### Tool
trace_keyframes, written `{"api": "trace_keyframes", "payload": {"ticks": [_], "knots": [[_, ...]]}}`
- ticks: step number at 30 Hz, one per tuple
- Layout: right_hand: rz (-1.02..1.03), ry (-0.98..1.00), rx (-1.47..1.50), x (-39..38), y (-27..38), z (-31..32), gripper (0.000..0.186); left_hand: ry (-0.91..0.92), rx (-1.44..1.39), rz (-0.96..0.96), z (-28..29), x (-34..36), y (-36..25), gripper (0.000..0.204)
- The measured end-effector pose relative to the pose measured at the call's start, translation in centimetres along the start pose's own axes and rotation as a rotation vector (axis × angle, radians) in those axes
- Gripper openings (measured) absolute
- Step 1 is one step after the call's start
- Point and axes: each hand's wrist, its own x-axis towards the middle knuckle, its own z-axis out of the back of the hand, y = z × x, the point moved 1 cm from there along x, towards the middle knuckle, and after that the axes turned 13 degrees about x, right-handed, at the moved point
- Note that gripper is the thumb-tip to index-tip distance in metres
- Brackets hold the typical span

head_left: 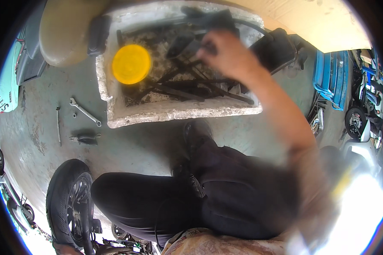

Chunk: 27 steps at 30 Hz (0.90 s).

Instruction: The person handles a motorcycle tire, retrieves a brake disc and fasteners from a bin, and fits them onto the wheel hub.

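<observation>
My right hand (225, 50) reaches over a worn white foam box (183, 114), its curled fingers blurred around a small dark piece that I cannot make out. Close beyond the fingers is a black block-shaped part (220, 21), also blurred. Several dark bars (178, 90) lie crossed on the dirty bottom of the box. Toward the box's left end sits a round yellow lid or tub (132, 64). My left hand does not show.
On the floor to the left lie a combination wrench (86, 112), pliers (85, 139) and a thin rod (58, 127). A motorcycle wheel (70, 204) stands beside my left knee. Blue plastic stools (331, 80) are stacked at the right, near parked motorcycles (357, 123).
</observation>
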Motion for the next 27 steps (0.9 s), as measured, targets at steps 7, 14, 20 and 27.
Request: {"api": "trace_keyframes", "payload": {"ticks": [7,14,20,27], "knots": [[-0.01,0.585,-0.227,-0.7,-0.1,-7.7,0.063,-0.013,0.016,-0.05,0.1,-0.2,-0.4,0.055],[-0.046,0.697,-0.151,0.5,-1.5,-5.1,0.052,-0.033,0.029,-0.095,0.6,-1.0,-0.2,0.055],[0.032,0.351,-0.029,1.5,-2.3,-2.7,0.045,-0.048,0.055,-0.133,0.2,-0.6,0.0,0.055],[-0.03,0.084,-0.134,3.2,-5.7,-1.8,0.042,-0.033,-0.035,-0.085,-0.5,-0.3,-2.6,0.052]]}}
